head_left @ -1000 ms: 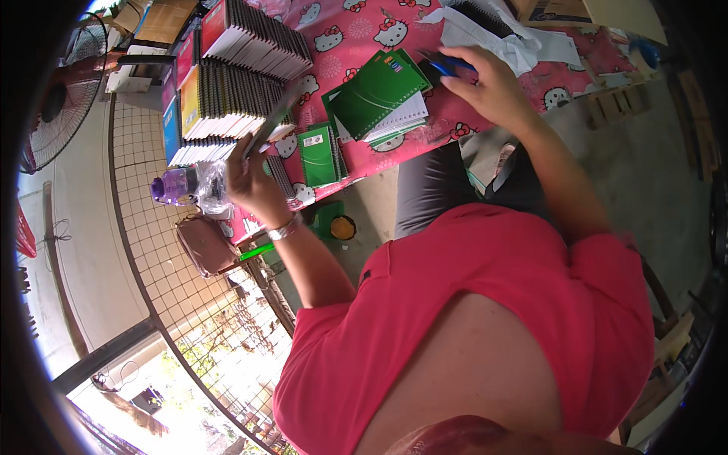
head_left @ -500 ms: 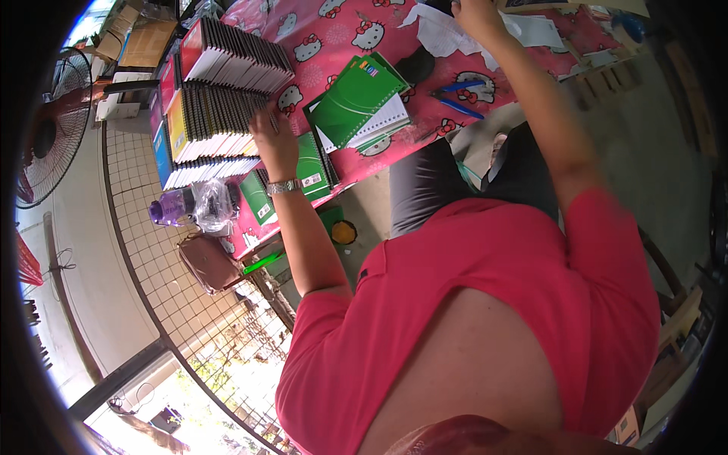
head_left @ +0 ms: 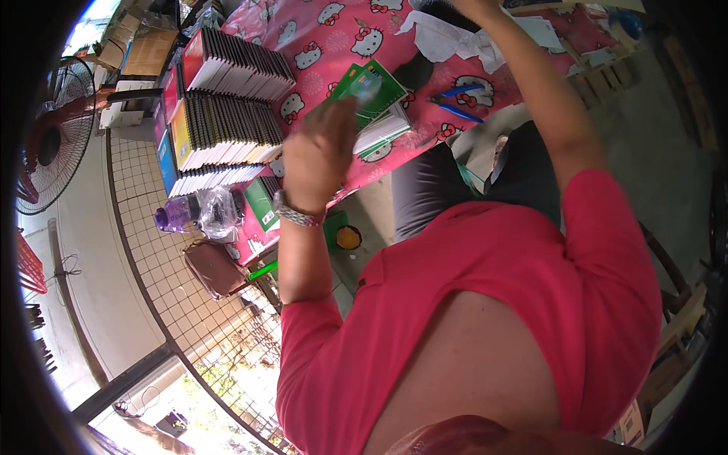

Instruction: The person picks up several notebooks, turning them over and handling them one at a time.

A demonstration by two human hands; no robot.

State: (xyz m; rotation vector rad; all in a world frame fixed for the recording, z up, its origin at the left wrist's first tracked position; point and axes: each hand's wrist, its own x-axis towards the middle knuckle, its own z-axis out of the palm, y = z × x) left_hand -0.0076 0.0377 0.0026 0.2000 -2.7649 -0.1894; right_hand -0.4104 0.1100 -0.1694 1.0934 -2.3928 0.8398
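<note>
My left hand [head_left: 320, 155], with a metal watch [head_left: 299, 212] on its wrist, is raised over the table's near edge. It is motion-blurred; the fingers look curled, but what they hold, if anything, cannot be made out. Just beyond it lie green-covered spiral notebooks [head_left: 383, 95], stacked askew, partly hidden by the hand. Left of it stand tall rows of spiral notebooks [head_left: 231, 121], coils facing the hand. My right hand [head_left: 476, 9] is at the top edge, fingers cut off, beside crumpled white paper [head_left: 440, 42] and a dark object [head_left: 447, 10] of unclear kind.
Blue-handled pliers [head_left: 459, 102] lie on the pink patterned tablecloth [head_left: 318, 80]. At the table's left end are a purple bottle [head_left: 176, 214], a clear plastic bag [head_left: 220, 212] and a brown pouch [head_left: 214, 269]. A fan [head_left: 53, 140] stands farther left.
My left hand has left the notebook rows, moving right and up toward the green notebooks. My right hand has slid slightly farther past the top edge, exposing more of the dark object.
</note>
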